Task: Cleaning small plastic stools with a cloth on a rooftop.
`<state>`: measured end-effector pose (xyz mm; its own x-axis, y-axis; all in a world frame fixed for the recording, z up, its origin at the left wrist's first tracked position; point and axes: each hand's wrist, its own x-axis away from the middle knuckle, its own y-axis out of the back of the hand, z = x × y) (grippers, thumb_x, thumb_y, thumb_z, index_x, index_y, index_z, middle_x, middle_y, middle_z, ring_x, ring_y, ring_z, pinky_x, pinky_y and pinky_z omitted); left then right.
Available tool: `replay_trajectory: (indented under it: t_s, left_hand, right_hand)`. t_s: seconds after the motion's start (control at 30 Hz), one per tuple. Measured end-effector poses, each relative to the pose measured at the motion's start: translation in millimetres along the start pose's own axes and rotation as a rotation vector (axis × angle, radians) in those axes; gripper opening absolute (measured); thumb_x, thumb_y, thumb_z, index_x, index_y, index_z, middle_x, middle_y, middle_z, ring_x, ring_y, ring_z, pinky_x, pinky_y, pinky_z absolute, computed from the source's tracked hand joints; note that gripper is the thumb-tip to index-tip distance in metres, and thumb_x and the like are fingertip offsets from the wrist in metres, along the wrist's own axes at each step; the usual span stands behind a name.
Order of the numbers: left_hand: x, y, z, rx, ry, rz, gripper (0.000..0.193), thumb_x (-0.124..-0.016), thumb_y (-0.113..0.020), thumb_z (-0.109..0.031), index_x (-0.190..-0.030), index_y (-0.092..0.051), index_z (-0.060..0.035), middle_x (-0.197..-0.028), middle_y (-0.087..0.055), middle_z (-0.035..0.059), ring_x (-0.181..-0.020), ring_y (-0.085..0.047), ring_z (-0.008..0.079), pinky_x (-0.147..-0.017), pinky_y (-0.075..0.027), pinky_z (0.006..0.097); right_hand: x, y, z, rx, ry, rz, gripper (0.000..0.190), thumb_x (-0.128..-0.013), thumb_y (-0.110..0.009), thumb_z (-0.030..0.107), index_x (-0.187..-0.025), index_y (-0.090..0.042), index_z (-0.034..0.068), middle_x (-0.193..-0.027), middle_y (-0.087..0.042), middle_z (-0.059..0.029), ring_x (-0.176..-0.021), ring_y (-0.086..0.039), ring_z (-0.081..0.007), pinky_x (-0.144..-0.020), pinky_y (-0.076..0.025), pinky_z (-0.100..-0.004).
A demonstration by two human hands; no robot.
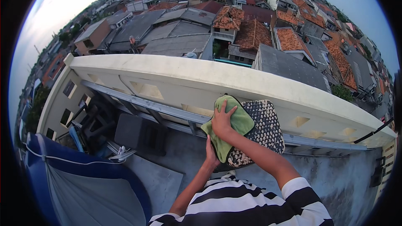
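Note:
A green cloth with dark edging [241,121] lies over the left part of a cushion or seat top in a black and cream woven pattern [267,125]. My right hand [222,121] rests on the cloth from above, fingers spread, palm against it. Lower down, my left hand [212,152] is at the cloth's lower left edge, thumb side up; part of its fingers is hidden under or behind the cloth. What holds up the patterned piece is mostly hidden.
A cream parapet wall [201,69] with square openings runs across the view, a metal ladder [150,105] along its inner side. On the left are a dark plastic stool [141,135], stacked black items [99,116] and a blue inflatable-looking object with grey covering [132,175]. Rooftops spread beyond.

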<state>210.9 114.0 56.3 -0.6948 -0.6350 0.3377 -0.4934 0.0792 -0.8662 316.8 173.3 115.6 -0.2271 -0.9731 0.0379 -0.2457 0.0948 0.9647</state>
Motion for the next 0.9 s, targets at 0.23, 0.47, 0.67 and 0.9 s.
replay_trajectory:
  t_s: [0.23,0.47,0.67,0.9]
  left_hand:
    - [-3.1,21.0,14.6,-0.122,-0.034,-0.086,0.071,-0.092,-0.04,-0.056,-0.131,-0.048,0.002,-0.128,-0.058,0.0136,-0.119,-0.054,0.0249,-0.103,-0.039,0.0367]
    - [-9.4,43.8,23.2,-0.075,0.054,-0.171,0.062,-0.088,-0.044,-0.06,-0.097,-0.062,-0.0011,-0.086,-0.07,0.0134,-0.075,-0.068,0.0254,-0.072,-0.056,0.0363]
    - [-6.4,68.4,23.3,-0.108,0.081,-0.256,0.057,-0.087,-0.045,-0.059,-0.087,-0.061,-0.0042,-0.081,-0.069,0.013,-0.07,-0.066,0.0252,-0.068,-0.055,0.0354]
    - [0.5,74.4,31.7,-0.134,0.111,-0.242,0.05,-0.089,-0.047,-0.054,-0.084,-0.06,-0.0066,-0.071,-0.067,0.01,-0.06,-0.063,0.0223,-0.06,-0.054,0.0323]
  right_hand:
    - [-30.3,-13.2,-69.5,-0.501,-0.005,-0.014,0.038,-0.085,-0.053,0.046,-0.088,-0.076,0.015,-0.087,-0.069,-0.0119,-0.085,-0.065,-0.0344,-0.078,-0.047,-0.0536]
    - [6.4,-8.4,-93.4,-0.67,-0.133,-0.236,0.047,-0.086,-0.052,0.054,-0.077,-0.076,0.015,-0.07,-0.067,-0.0159,-0.068,-0.066,-0.0348,-0.067,-0.051,-0.0459]
    - [44.0,-53.7,-161.2,-0.539,-0.381,-0.198,0.049,-0.084,-0.053,0.057,-0.078,-0.076,0.014,-0.07,-0.067,-0.0168,-0.071,-0.066,-0.0346,-0.071,-0.052,-0.0458]
    - [114.8,-119.4,-224.1,-0.996,-0.619,-0.058,0.052,-0.087,-0.051,0.055,-0.095,-0.074,0.01,-0.089,-0.069,-0.0204,-0.088,-0.067,-0.0291,-0.083,-0.05,-0.0409]
